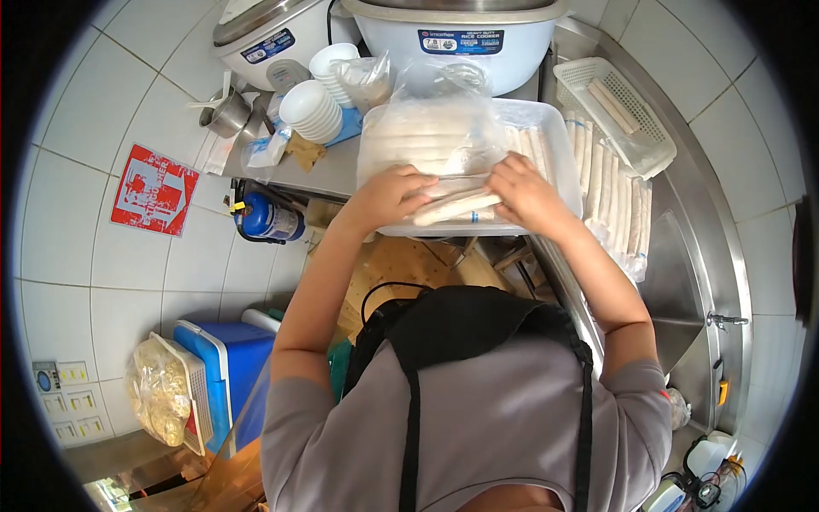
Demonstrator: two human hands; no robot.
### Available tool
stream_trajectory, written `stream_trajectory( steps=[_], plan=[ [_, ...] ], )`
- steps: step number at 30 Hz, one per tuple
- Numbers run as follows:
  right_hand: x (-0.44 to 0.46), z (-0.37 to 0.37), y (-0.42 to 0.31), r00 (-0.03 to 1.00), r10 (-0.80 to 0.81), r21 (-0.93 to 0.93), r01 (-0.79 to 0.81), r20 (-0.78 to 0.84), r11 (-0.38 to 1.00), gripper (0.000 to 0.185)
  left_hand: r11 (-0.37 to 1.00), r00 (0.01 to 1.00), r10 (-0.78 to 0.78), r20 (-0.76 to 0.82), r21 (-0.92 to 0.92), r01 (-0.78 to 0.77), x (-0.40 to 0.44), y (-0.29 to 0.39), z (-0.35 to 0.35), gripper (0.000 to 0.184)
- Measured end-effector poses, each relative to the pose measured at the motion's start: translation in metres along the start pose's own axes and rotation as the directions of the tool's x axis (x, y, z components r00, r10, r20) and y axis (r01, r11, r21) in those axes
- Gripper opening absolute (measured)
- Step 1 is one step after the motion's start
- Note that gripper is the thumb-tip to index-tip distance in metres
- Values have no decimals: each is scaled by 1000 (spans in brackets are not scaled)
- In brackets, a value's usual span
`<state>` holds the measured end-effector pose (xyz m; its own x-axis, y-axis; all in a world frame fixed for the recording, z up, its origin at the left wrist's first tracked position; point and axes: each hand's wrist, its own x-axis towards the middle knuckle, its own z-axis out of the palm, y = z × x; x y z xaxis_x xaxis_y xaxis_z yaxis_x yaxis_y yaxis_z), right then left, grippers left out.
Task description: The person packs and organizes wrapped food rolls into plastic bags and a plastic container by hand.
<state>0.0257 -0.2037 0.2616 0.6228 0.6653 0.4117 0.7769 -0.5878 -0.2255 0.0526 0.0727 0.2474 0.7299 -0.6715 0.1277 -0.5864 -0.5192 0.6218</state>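
Note:
A clear plastic bag [426,141] of long, pale, stick-shaped rolls lies over a translucent plastic tub [565,183] on the counter. At the bag's near left edge is my left hand [397,196], fingers bent and closed on the plastic. My right hand [522,192] grips the same edge farther right, its fingers curled. Between the hands, pale rolls [456,207] show at the tub's near side, partly covered by the plastic. More rolls [531,147] stick out at the right inside the tub. The fingertips are partly hidden in the folds.
Behind the tub stand two rice cookers [461,64]. Stacked white bowls [311,111] and a metal pot [226,113] are at left. Bagged rolls [616,196] and a white basket [657,145] lie right, beside a steel sink [674,282]. A blue cooler [235,358] sits lower left.

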Motion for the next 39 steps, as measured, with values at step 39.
stream_trajectory(
  steps=[39],
  plan=[
    [29, 25, 35, 977, 208, 458, -162, -53, 874, 27, 915, 779, 35, -626, 334, 227, -25, 33, 41, 30]
  ],
)
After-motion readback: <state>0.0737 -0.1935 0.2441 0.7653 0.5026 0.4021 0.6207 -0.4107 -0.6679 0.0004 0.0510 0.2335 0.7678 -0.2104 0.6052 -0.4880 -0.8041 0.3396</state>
